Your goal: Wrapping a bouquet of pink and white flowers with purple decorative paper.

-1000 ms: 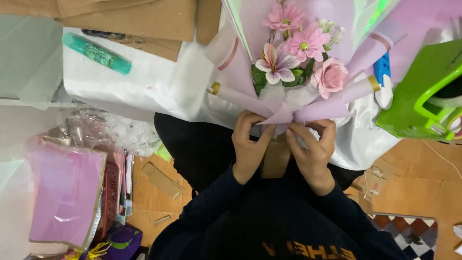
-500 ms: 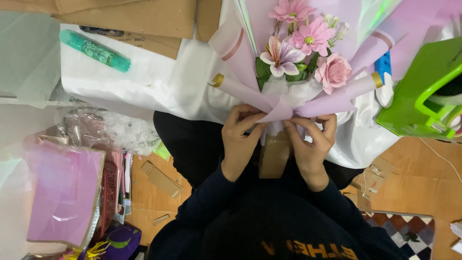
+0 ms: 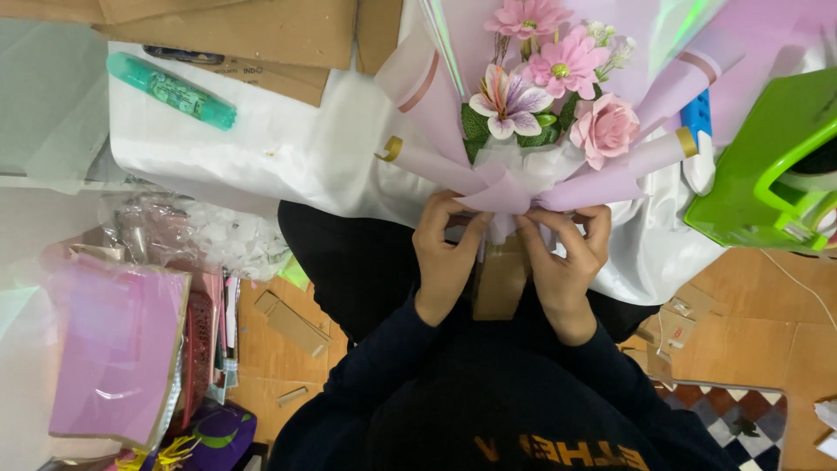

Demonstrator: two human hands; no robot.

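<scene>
Fanning out in smooth pink and lilac paper, the bouquet [image 3: 540, 131] of soft pink flowers lies at the near edge of the white-covered table [image 3: 261, 157]. Left hand [image 3: 445, 257] and right hand [image 3: 565, 262] both pinch its gathered neck. A glossy green plastic box [image 3: 767, 166] stands at the table's right edge.

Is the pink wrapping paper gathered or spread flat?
Gathered. Both hands, left and right, pinch the pink wrapping paper together below the flowers, and it fans out above.
</scene>
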